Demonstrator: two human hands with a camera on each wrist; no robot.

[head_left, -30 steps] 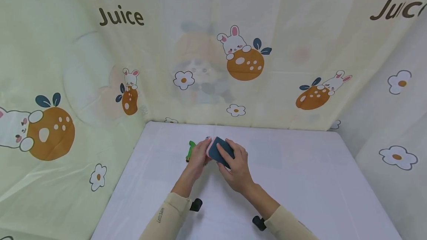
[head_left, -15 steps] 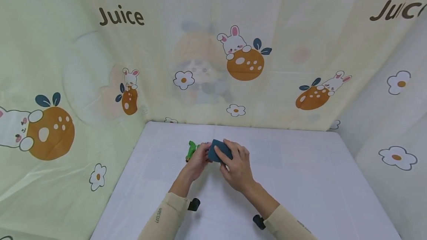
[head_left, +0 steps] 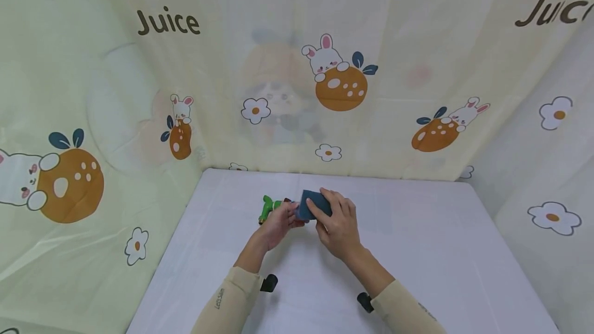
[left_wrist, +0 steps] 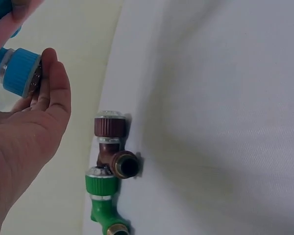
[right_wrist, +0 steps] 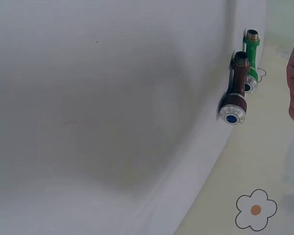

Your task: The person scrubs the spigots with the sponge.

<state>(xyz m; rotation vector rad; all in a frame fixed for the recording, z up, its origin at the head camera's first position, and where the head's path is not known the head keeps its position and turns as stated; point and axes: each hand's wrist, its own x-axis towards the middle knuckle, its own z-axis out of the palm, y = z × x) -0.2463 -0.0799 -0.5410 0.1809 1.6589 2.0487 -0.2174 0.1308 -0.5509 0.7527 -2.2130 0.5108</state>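
Head view, left to right: a green fitting (head_left: 266, 209) and brown fitting (head_left: 287, 200) lie on the desk (head_left: 441, 251); the left hand's (head_left: 278, 223) grip curls round the blue fitting (left_wrist: 20, 72), partly hidden by a sponge (head_left: 316, 205) clamped in the right hand (head_left: 341, 223). Left wrist view: its axis runs nearly level, knob toward the fingertips.

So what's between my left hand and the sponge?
In the left wrist view, a blue fitting lies between your left hand and the sponge.
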